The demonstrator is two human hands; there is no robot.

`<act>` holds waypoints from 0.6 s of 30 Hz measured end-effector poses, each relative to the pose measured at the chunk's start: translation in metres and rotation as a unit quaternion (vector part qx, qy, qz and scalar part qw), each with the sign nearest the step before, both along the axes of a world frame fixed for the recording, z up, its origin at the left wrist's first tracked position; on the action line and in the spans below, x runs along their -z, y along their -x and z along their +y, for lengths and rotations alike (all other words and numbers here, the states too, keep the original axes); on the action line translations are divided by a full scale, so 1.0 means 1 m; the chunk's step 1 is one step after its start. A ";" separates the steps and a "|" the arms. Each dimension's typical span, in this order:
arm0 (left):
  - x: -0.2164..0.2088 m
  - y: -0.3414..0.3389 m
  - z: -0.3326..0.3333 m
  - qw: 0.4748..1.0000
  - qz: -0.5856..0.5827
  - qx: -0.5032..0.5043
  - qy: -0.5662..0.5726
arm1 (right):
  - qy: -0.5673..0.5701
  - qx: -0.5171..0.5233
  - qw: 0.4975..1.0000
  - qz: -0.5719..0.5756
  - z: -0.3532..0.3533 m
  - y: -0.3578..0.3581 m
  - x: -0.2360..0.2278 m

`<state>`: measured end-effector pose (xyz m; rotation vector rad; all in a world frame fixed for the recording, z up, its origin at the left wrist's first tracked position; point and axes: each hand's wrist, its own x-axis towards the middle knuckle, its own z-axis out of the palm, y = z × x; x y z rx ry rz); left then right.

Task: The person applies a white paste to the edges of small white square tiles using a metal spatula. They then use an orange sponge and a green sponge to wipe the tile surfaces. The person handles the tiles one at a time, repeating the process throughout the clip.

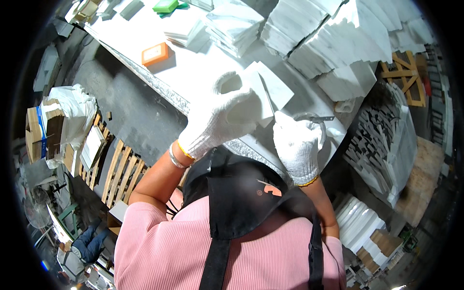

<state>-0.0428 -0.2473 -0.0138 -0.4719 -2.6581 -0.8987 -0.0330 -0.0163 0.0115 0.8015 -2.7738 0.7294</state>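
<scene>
My left hand (220, 104), in a white knitted glove, is closed on a white marble tile (257, 89) and holds it tilted over the worktable. A second white tile (279, 89) shows just behind and right of it, partly hidden. My right hand (298, 145), gloved the same way, is closed around a thin grey metal tool (321, 119). Its narrow end sticks out to the right past the fingers; the rest is hidden, so its kind is unclear. The right fingertips are close to the lower corner of the held tile.
Stacks of white tiles (234, 26) and larger marble slabs (338, 41) stand along the far side of the white worktable (123, 36). An orange block (155, 54) and a green block (166, 6) lie on it. Wooden pallets (123, 169) are at left; piled stone strips (377, 140) stand at right.
</scene>
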 end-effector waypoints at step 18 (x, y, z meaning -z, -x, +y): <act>-0.013 -0.002 -0.013 0.991 -0.099 0.044 0.079 | 0.133 0.135 0.962 -0.199 0.014 0.003 0.004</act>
